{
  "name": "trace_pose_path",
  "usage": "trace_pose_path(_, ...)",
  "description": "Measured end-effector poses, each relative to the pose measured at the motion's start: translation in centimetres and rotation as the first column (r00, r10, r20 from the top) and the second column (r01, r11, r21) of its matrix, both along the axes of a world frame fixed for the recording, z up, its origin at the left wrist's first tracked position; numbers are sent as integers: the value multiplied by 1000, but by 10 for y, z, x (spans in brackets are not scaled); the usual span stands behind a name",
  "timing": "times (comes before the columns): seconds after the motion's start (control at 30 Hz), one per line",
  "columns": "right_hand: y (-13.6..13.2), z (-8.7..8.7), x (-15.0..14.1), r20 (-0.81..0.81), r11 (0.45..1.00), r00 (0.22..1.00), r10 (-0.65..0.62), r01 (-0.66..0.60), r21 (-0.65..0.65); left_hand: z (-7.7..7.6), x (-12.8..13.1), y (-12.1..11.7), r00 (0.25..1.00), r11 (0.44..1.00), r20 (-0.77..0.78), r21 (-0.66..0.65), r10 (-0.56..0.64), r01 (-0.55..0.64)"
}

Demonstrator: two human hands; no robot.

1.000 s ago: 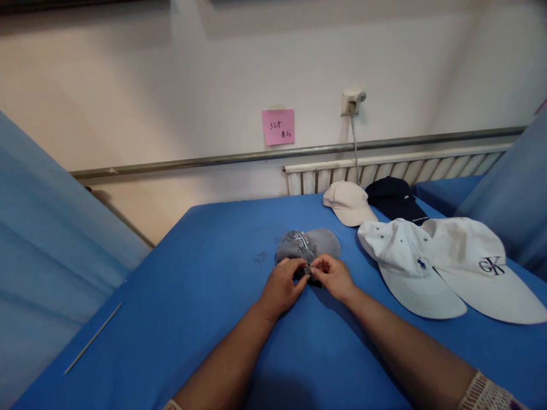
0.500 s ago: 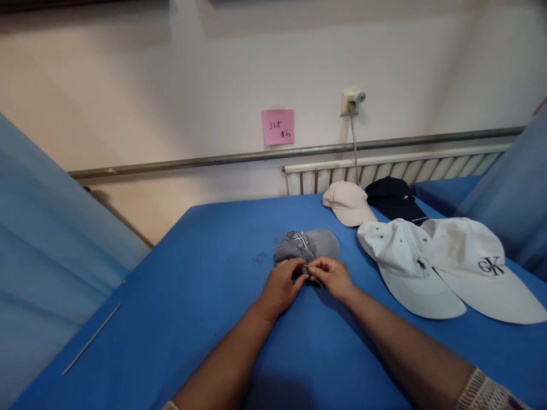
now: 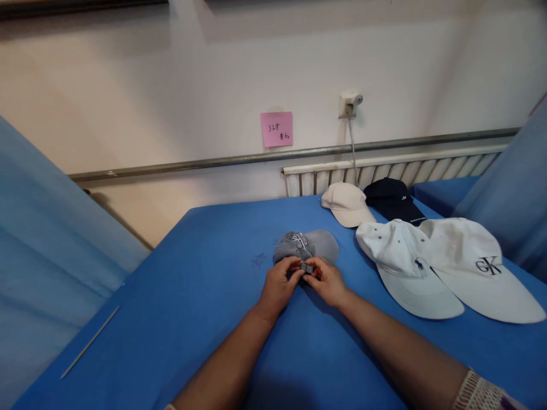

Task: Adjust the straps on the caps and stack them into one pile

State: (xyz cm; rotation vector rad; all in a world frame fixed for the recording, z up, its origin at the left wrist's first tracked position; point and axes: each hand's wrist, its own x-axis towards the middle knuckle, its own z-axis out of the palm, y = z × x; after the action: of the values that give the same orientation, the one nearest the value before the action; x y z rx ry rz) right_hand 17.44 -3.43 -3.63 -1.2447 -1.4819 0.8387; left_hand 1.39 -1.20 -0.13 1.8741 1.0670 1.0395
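A grey baseball cap (image 3: 325,245) with white lettering lies on the blue-covered table (image 3: 205,267), its brim pointing right. At its near side, my left hand (image 3: 280,285) pinches a dark grey piece, apparently the cap's strap (image 3: 306,267), between thumb and fingers. My right hand (image 3: 327,282) grips the same piece from the right, its fingertips close to the left ones. The fingers cover part of the strap and the cap's lower edge.
To the right lie a cream cap (image 3: 348,205), a navy cap (image 3: 393,199), a pale cap (image 3: 405,267) and a white cap (image 3: 465,256). A thin stick (image 3: 90,341) rests at the left. Behind run a metal rail (image 3: 205,162) and a radiator (image 3: 393,165).
My right hand has shifted slightly left and its fingers have moved lower around the strap. More of the grey strap shows between the fingertips. The other caps have stayed put.
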Motion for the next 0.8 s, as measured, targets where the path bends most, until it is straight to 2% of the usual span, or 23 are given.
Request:
trace_pose_path(0.2,0,5,2,96,999,995,-16,12,41,3,-4,2,990,993,-120,89,-70,81)
trace_pose_path(0.33,0,5,3,146,999,989,6,-14,50,8,-4,1,962,970,-263,207,-73,130)
trace_pose_path(0.47,1,3,3,227,998,974,-13,-2,65,13,-3,-2,930,948,-356,259,-85,186)
trace_pose_path(0.57,0,4,2,232,998,973,-19,3,67,12,-2,-3,933,954,-353,250,-68,164)
trace_pose_path(0.73,-2,7,0,204,995,979,-21,1,95,5,-1,2,977,983,-215,184,12,28)
trace_pose_path(0.8,-3,7,0,198,996,980,-25,8,83,6,-2,3,981,985,-190,164,-28,60)
